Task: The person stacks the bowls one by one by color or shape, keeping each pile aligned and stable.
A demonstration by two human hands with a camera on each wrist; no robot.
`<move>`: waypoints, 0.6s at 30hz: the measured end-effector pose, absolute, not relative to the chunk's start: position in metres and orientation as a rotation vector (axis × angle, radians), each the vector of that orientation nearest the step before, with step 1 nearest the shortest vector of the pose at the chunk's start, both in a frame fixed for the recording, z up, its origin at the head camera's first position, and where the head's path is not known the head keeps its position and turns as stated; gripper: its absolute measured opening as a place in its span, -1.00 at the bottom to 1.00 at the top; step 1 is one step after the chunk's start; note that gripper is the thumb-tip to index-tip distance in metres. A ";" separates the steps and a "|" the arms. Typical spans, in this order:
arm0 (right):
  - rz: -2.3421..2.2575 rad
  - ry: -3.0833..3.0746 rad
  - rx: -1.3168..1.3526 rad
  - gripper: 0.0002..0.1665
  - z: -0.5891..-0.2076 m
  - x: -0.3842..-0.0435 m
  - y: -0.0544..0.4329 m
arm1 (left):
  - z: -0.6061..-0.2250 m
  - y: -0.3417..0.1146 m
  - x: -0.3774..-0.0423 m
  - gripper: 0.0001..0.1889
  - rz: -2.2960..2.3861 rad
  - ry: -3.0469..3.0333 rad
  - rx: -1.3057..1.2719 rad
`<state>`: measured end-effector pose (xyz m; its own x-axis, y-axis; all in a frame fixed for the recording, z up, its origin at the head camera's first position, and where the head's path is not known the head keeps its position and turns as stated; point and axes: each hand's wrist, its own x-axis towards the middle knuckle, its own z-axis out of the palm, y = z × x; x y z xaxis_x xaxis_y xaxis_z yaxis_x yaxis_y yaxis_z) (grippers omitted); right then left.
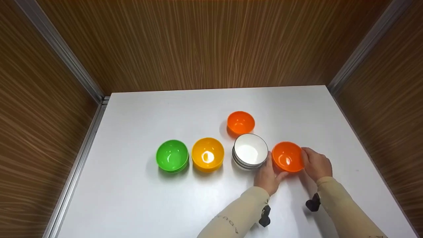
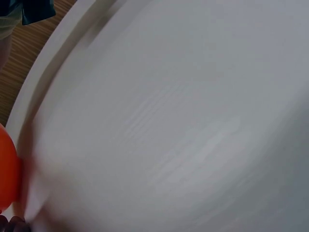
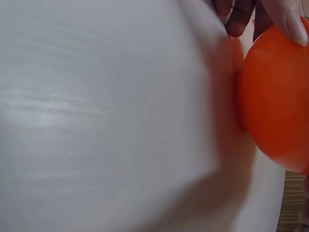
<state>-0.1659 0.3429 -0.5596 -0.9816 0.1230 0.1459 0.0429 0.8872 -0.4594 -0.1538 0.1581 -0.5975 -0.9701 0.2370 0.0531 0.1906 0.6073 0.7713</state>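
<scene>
Both hands hold an orange bowl (image 1: 287,157) from its two sides, at the right of the row. My left hand (image 1: 267,178) has its thumb on the bowl's near wall, and its fingers reach between this bowl and a stack of white bowls (image 1: 250,150). On the opposite side, my right hand (image 1: 318,163) grips the wall near the rim, its fingertips partly hidden. The right wrist view shows the bowl's rounded outside (image 3: 280,96) with the left thumb (image 3: 292,24) against it. Only a slice of the orange bowl (image 2: 6,169) enters the left wrist view.
A second orange bowl (image 1: 241,122) stands behind the white stack. Further left are a stack of yellow bowls (image 1: 207,153) and a stack of green bowls (image 1: 172,155). Wood-grain panels (image 1: 211,43) enclose the white table (image 1: 132,198) at the back and sides.
</scene>
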 end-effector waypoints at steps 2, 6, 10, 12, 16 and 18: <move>0.695 -2.892 -0.147 -0.52 -0.559 -0.166 0.342 | -0.597 0.158 -0.153 -0.04 1.315 2.769 0.368; 0.691 -2.881 -0.155 -0.52 -0.560 -0.167 0.341 | -0.597 0.158 -0.153 -0.05 1.300 2.785 0.372; 0.698 -2.880 -0.142 -0.52 -0.559 -0.167 0.342 | -0.597 0.157 -0.153 -0.06 1.295 2.787 0.377; 0.700 -2.893 -0.139 -0.52 -0.558 -0.167 0.342 | -0.597 0.156 -0.153 -0.05 1.286 2.783 0.378; 0.693 -2.939 -0.153 -0.45 -0.553 -0.168 0.344 | -0.597 0.156 -0.153 -0.05 1.281 2.764 0.377; 0.686 -2.954 -0.188 -0.41 -0.547 -0.169 0.344 | -0.597 0.156 -0.154 -0.05 1.291 2.753 0.378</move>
